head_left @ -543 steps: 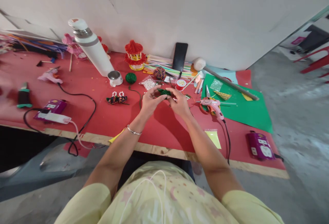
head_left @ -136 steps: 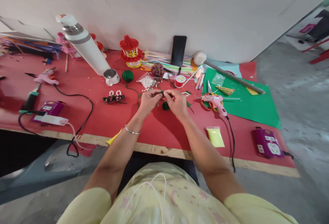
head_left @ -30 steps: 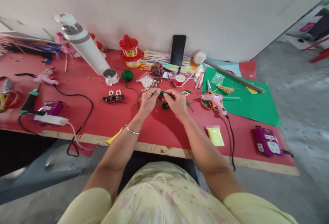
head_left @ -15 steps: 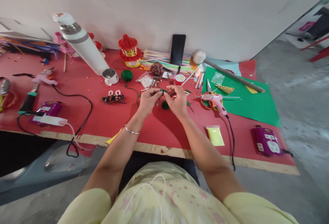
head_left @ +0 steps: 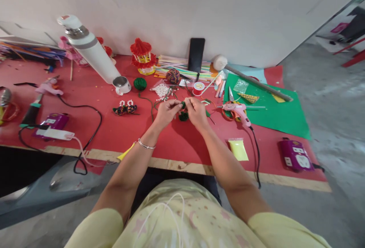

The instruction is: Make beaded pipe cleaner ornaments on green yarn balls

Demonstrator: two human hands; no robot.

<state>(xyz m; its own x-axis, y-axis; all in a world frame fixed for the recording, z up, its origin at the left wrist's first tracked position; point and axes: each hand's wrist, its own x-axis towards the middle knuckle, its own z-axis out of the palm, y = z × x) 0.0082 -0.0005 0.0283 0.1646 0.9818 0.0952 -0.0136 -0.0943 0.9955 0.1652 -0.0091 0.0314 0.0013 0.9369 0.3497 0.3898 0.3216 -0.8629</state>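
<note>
My left hand and my right hand meet over the middle of the table, both with fingertips pinched. Between them is a small piece of dark green yarn work, mostly covered by the fingers. Just beneath lies another dark green yarn piece on the red surface. A green yarn ball sits left of the hands, with a strand running toward them. White beads lie in a clear bag beyond my left hand. Left of that hand rests a multicoloured yarn piece with bead loops.
A pink glue gun lies on the right, near scissors and a green sheet. A white thermos and metal cup stand left. A phone leans on the wall. Purple sockets sit at the right edge.
My fingers have shifted their hold on the green yarn work and come closer together in a tighter pinch. The piece has turned and lowered slightly. Things on the table stay put.
</note>
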